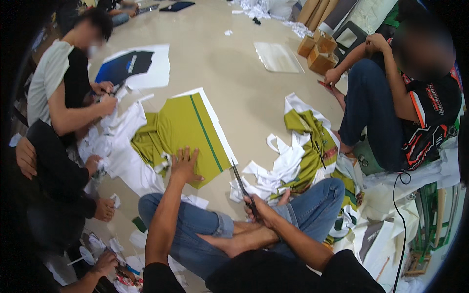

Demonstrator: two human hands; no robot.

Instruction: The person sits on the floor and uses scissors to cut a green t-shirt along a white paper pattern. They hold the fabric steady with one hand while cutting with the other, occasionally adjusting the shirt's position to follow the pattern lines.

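Note:
An olive-green fabric panel (pixel 188 124) with a dark green stripe and a white margin lies flat on the floor before my crossed legs. My left hand (pixel 184 166) presses on its near part, fingers spread. In my right hand (pixel 261 211) is a pair of dark scissors (pixel 240 181), gripped by the handles. The blades point away from me and meet the white margin at the panel's right corner. Whether the blades are parted is too small to tell. Bunched olive fabric (pixel 149 139) joins the panel's left side.
White fabric (pixel 132 163) spreads to the left, near co-workers seated there. White offcuts (pixel 283 161) and crumpled olive garments (pixel 308 132) lie to the right, by another seated person (pixel 376 97). Farther off are a blue-black panel (pixel 128 66), a clear sheet (pixel 277 57) and cardboard boxes (pixel 321 58).

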